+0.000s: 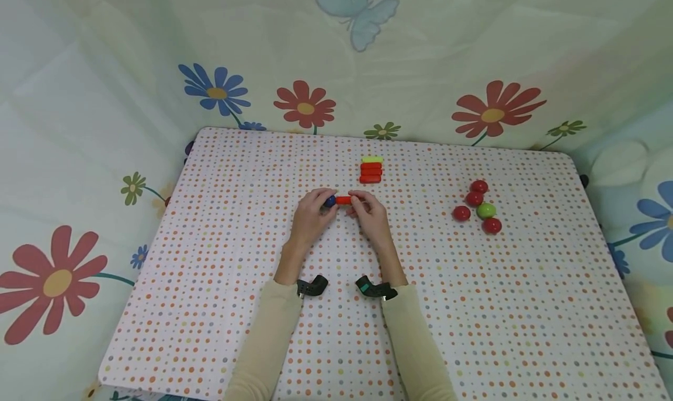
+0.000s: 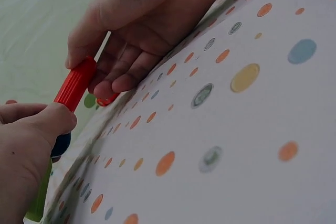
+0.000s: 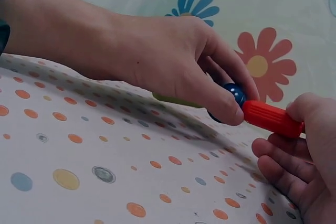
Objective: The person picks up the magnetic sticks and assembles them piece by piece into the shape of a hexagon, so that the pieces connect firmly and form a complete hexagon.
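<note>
In the head view, my left hand (image 1: 311,214) pinches a shiny dark blue ball (image 1: 329,201) between thumb and fingers. My right hand (image 1: 372,214) holds a short, ridged red rod (image 1: 343,200) by its right end. The rod's left end meets the ball; whether they are joined I cannot tell. A green rod (image 3: 178,99) shows behind the left hand in the right wrist view, mostly covered by that hand. In the left wrist view, the thumb of the right hand presses on the red rod (image 2: 76,83), its other fingers loosely bent below.
Beyond the hands, several red rods (image 1: 370,172) lie stacked in a column with a yellow-green rod (image 1: 373,159) at its far end. To the right sit several red balls (image 1: 461,213) and one green ball (image 1: 486,211). The dotted table (image 1: 210,331) meets a flowered curtain (image 1: 420,68).
</note>
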